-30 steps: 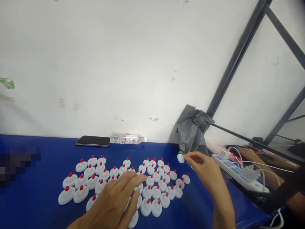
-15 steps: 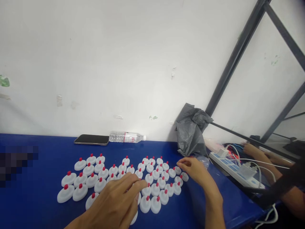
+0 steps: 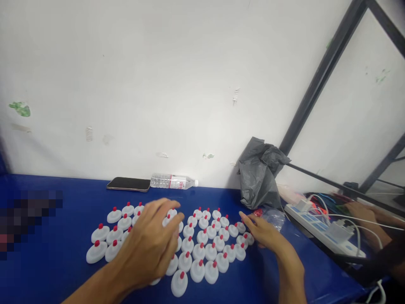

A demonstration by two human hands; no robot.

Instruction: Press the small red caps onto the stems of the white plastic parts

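Many white oval domed pieces with small red tips [image 3: 198, 272] stand in loose rows on the blue table [image 3: 221, 291]. My left hand [image 3: 152, 242] is over the middle of them, its fingers bent forward and a little apart. It hides several pieces, and its thumb is mostly out of sight. I see nothing held in it. My right hand [image 3: 264, 232] is at the right end of the group, next to the outermost white piece [image 3: 250, 239]. Its fingers are spread, with nothing visible between them. Just behind it lie small red pieces [image 3: 258, 212] by a clear plastic bag [image 3: 274, 219].
Along the wall lie a phone [image 3: 128, 184] and a clear water bottle [image 3: 174, 181]. A crumpled grey plastic bag [image 3: 261, 173] stands at the back right. Beyond it are a white power strip [image 3: 325, 234] with plugs and cables and a dark metal frame [image 3: 322, 80].
My left hand has moved back and left, uncovering white pieces near the front. My right hand's thumb and finger have parted. The whole view has shifted slightly.
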